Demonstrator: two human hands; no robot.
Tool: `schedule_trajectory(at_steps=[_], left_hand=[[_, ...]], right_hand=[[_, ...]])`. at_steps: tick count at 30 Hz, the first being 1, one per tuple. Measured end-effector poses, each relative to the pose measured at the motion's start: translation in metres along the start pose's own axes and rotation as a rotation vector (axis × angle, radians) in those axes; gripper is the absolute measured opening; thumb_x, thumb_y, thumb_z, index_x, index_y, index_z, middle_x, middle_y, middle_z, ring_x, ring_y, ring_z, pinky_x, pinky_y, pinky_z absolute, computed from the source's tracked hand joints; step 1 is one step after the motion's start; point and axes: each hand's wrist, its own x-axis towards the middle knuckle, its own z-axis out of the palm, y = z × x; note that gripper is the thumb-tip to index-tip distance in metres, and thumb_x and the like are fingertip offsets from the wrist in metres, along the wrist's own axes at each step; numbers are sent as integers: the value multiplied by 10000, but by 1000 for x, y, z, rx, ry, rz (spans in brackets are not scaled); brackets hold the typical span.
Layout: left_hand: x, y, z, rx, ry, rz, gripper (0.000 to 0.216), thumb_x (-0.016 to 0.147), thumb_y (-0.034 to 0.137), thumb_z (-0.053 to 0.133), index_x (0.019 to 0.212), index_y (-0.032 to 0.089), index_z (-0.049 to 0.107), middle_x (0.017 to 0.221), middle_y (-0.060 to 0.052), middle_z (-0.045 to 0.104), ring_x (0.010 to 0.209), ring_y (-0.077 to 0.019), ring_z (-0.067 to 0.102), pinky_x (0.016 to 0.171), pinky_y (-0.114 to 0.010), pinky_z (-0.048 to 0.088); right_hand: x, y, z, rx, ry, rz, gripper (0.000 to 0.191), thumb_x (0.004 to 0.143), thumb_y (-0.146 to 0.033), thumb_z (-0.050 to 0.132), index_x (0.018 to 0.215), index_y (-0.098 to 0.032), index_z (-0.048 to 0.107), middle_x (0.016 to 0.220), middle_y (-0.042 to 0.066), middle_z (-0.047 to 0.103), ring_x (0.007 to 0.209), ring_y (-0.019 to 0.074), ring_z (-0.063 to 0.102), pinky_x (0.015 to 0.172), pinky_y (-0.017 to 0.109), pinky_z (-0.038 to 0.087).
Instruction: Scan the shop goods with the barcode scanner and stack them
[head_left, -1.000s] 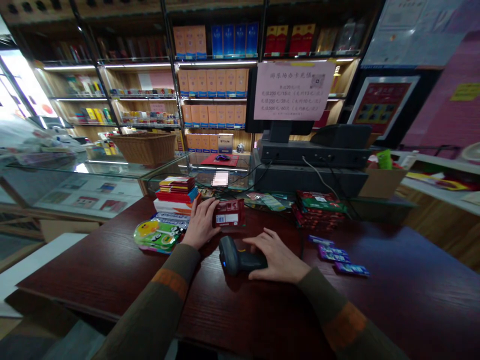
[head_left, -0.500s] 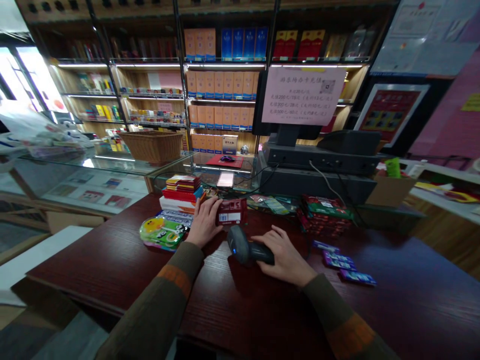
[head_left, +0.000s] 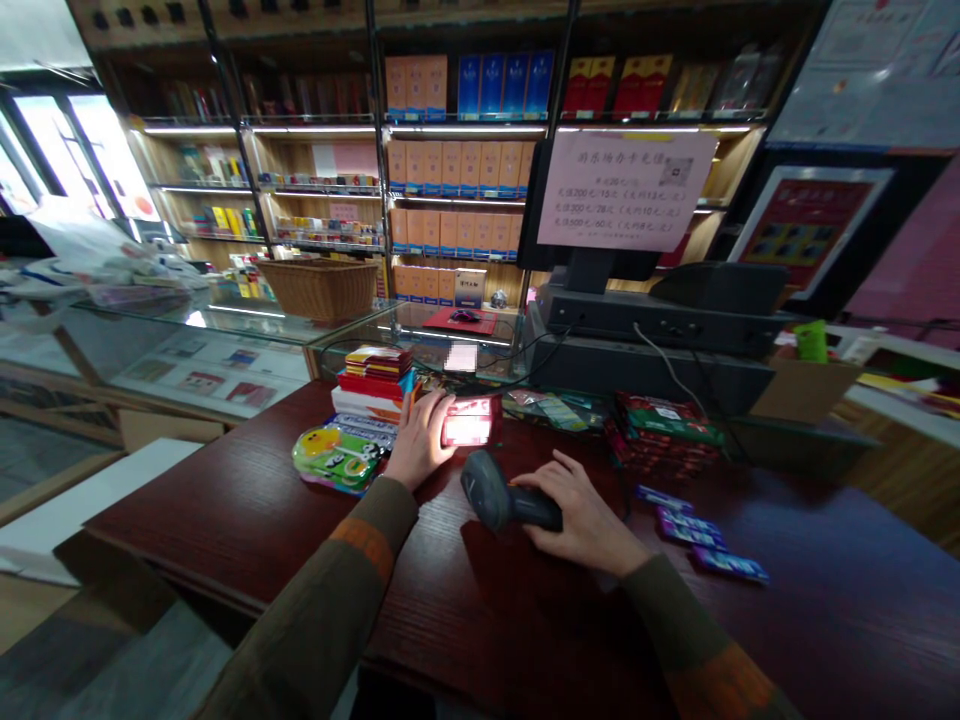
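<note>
My left hand (head_left: 420,438) grips the left end of a dark red snack packet (head_left: 495,420), whose labelled face is lit bright by a glow. In my right hand (head_left: 574,510) is a black handheld barcode scanner (head_left: 491,492), its head tilted toward the packet with a gap between them. Left of my left hand lies a green and yellow cartoon package (head_left: 337,460). Behind it stands a stack of red and white packs (head_left: 371,385). To the right are several purple bars (head_left: 688,527) and a pile of dark red and green packets (head_left: 664,430).
The dark wooden table (head_left: 465,620) meets a glass display counter (head_left: 247,385). A monitor bearing a paper sign (head_left: 626,190) stands over black till equipment (head_left: 652,345) with cables. A wicker basket (head_left: 322,290) sits on the glass, and a cardboard box (head_left: 806,385) is at the right.
A bright light from the scanner now falls on the packet's label, and the blue light on the scanner no longer shows. The view has shifted slightly; both hands keep their holds.
</note>
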Motion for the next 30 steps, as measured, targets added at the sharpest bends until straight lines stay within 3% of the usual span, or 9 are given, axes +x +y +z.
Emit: schedule_trajectory(at_steps=[6, 12, 23, 30], left_hand=[[0, -1, -2, 0, -23, 9, 846, 728, 262, 711, 1487, 188, 347, 1487, -144, 460, 1417, -311, 381, 1251, -555, 111], [0, -1, -5, 4, -23, -5, 851, 725, 240, 714, 1488, 186, 340, 1478, -145, 464, 1415, -303, 385, 1254, -554, 91], [0, -2, -3, -37, -9, 10, 887, 701, 192, 721, 1495, 195, 326, 1485, -139, 455, 1415, -309, 386, 1257, -551, 97], [0, 0, -4, -54, -17, 35, 884, 699, 195, 724, 1491, 193, 332, 1493, -140, 448, 1416, -308, 384, 1257, -555, 95]], right_hand=[[-1, -1, -1, -5, -22, 15, 448, 735, -218, 658, 1180, -255, 622, 1069, 50, 700, 1033, 232, 634, 1184, 555, 184], [-9, 7, 6, -19, -93, 20, 622, 739, -226, 676, 1347, -237, 546, 1110, 66, 675, 1084, 234, 608, 1201, 563, 139], [-17, 4, 11, -10, -153, -27, 548, 803, -282, 681, 1335, -254, 553, 1110, 57, 664, 1114, 232, 587, 1209, 563, 99], [-19, 2, 8, 27, -172, 24, 634, 782, -501, 757, 1338, -262, 570, 1115, 64, 672, 1118, 256, 587, 1204, 574, 107]])
